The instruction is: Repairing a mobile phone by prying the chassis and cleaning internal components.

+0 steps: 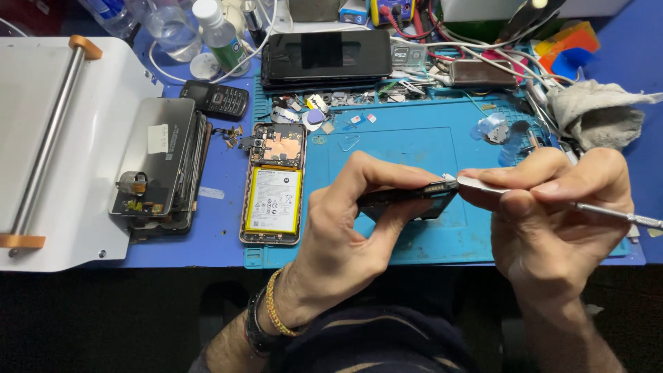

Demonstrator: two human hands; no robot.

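Observation:
My left hand (352, 228) grips a dark phone body (407, 199) edge-on, above the front part of a blue work mat (400, 141). My right hand (552, 214) holds a thin metal pry tool (608, 211) like a pen, its flat tip touching the phone's upper right corner. To the left of my left hand, an opened phone (274, 183) lies face down on the mat's left edge, showing a yellow-white battery and a copper-coloured board.
A white machine with a steel roller bar (45, 138) stands at the left, beside a stack of screen panels (162, 162). A small keypad phone (215, 99), a dark phone (324, 59), bottles, cables, small parts and a grey rag (597, 114) crowd the back.

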